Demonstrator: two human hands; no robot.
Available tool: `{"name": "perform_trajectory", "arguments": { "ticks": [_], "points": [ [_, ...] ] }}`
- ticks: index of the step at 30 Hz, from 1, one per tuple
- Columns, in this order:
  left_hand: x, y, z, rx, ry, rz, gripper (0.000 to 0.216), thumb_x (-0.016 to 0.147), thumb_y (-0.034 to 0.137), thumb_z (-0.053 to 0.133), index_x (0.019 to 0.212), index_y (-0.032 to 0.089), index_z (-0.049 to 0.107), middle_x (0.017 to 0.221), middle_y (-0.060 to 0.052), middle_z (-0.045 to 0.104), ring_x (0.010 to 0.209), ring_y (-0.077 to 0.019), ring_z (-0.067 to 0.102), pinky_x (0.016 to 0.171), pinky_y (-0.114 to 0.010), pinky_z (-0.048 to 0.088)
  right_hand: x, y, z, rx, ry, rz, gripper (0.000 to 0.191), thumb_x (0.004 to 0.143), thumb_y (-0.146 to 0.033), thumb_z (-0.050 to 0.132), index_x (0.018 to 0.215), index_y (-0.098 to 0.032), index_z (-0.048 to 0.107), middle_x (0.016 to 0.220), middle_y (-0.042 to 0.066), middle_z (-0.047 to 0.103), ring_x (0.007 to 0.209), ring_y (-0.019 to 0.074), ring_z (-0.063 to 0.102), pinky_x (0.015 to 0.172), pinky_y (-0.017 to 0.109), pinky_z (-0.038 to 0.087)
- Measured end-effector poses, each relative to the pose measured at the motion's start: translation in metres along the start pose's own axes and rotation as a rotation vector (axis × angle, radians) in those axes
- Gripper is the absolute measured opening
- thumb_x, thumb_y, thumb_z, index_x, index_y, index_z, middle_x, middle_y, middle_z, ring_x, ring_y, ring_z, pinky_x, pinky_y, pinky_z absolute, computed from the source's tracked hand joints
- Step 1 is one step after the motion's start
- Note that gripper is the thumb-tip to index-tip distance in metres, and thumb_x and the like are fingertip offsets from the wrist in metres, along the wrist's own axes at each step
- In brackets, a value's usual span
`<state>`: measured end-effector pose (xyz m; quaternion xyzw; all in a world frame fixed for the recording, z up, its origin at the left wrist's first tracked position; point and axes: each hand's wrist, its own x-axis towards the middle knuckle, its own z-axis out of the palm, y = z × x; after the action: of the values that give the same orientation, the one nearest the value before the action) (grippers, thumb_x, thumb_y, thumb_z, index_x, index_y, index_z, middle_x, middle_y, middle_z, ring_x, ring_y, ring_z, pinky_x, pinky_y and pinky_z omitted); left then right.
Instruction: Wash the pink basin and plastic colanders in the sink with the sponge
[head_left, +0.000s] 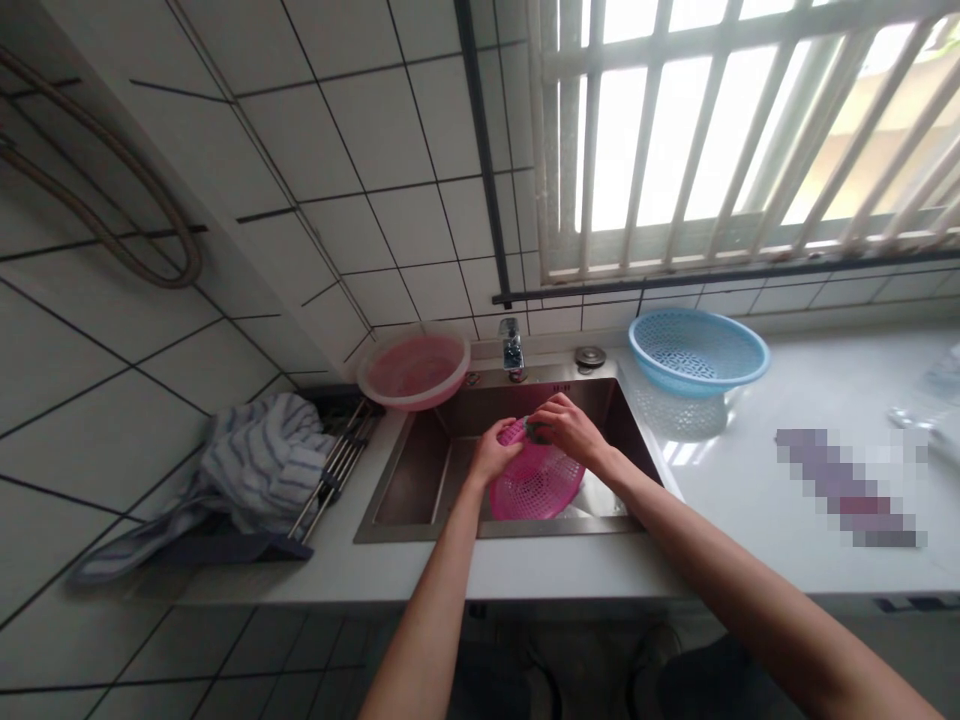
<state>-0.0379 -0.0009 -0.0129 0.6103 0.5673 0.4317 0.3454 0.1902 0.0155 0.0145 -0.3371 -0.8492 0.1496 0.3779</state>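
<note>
A pink plastic colander (536, 487) is tilted in the steel sink (420, 480), its perforated bowl facing me. My left hand (495, 450) is closed on its upper left rim. My right hand (568, 430) is closed around a small dark green scrubbing pad (534, 430), pressed against the colander's upper rim. Part of the pad is hidden under the fingers. The chrome faucet (511, 348) stands behind the sink; I cannot make out any running water.
A pink basin (416, 368) rests over the sink's back left corner. On the right counter stands a blue colander (697, 350). A drain strainer (590, 357) lies behind the sink. A striped towel (262, 455) lies on a folding rack (334, 480) at left. Barred window (675, 140) behind.
</note>
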Motion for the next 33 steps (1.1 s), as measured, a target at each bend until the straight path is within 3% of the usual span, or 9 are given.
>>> {"name": "perform_trajectory", "arguments": {
  "ticks": [4,10,17,22,25,28,33],
  "points": [
    [0.002,-0.001,0.002,0.012,-0.024,0.018,0.050,0.066,0.014,0.078,0.115,0.019,0.077,0.117,-0.011,0.079,0.105,-0.0279,0.073,0.102,-0.044,0.054,-0.005,0.004,0.002,-0.111,0.004,-0.027,0.027,0.097,-0.014,0.065,0.118,-0.024,0.078,0.111,0.011,0.076,0.106,0.0263,0.064,0.100,0.043,0.054],
    [0.006,-0.007,0.000,-0.197,-0.159,0.021,0.043,0.069,0.022,0.081,0.111,0.017,0.079,0.115,-0.012,0.080,0.106,-0.0258,0.074,0.101,-0.041,0.056,-0.003,-0.001,0.008,-0.023,-0.091,-0.216,0.042,0.095,-0.013,0.066,0.133,-0.031,0.072,0.124,0.008,0.074,0.116,0.0247,0.065,0.106,0.041,0.054],
    [-0.001,-0.002,0.008,-0.059,-0.077,-0.006,0.046,0.067,0.008,0.076,0.112,0.018,0.079,0.117,-0.011,0.079,0.106,-0.0270,0.074,0.107,-0.046,0.053,-0.015,0.018,-0.003,-0.156,-0.039,-0.045,0.040,0.093,-0.008,0.064,0.127,-0.026,0.075,0.123,0.011,0.075,0.108,0.0253,0.069,0.099,0.040,0.058],
    [-0.002,0.000,0.013,-0.105,-0.195,0.070,0.042,0.071,0.011,0.074,0.112,0.019,0.079,0.117,-0.011,0.080,0.106,-0.0267,0.074,0.104,-0.043,0.055,-0.016,0.001,0.008,-0.081,-0.128,-0.227,0.055,0.093,-0.004,0.062,0.140,-0.032,0.068,0.138,0.007,0.071,0.123,0.0251,0.066,0.113,0.044,0.050],
    [0.000,-0.001,0.009,-0.103,-0.212,0.088,0.040,0.072,0.014,0.075,0.112,0.019,0.080,0.118,-0.010,0.080,0.107,-0.0271,0.074,0.104,-0.043,0.055,-0.013,0.001,0.007,-0.080,-0.178,-0.272,0.059,0.092,-0.004,0.064,0.145,-0.033,0.064,0.139,0.007,0.070,0.123,0.0247,0.066,0.112,0.044,0.051],
    [0.002,-0.005,0.004,-0.116,-0.181,0.031,0.047,0.069,0.012,0.074,0.115,0.018,0.079,0.117,-0.010,0.080,0.106,-0.0267,0.074,0.104,-0.043,0.055,-0.014,0.013,0.000,-0.129,-0.106,-0.134,0.046,0.096,-0.013,0.065,0.139,-0.029,0.069,0.129,0.010,0.074,0.116,0.0253,0.068,0.104,0.040,0.055],
    [0.004,-0.011,-0.008,-0.130,-0.084,-0.063,0.052,0.067,0.013,0.072,0.118,0.016,0.078,0.122,-0.012,0.078,0.108,-0.0266,0.073,0.103,-0.042,0.054,-0.028,0.042,-0.010,-0.151,0.030,0.271,0.027,0.099,-0.031,0.066,0.121,-0.024,0.080,0.115,0.011,0.080,0.102,0.0280,0.074,0.095,0.040,0.055]
  ]
}}
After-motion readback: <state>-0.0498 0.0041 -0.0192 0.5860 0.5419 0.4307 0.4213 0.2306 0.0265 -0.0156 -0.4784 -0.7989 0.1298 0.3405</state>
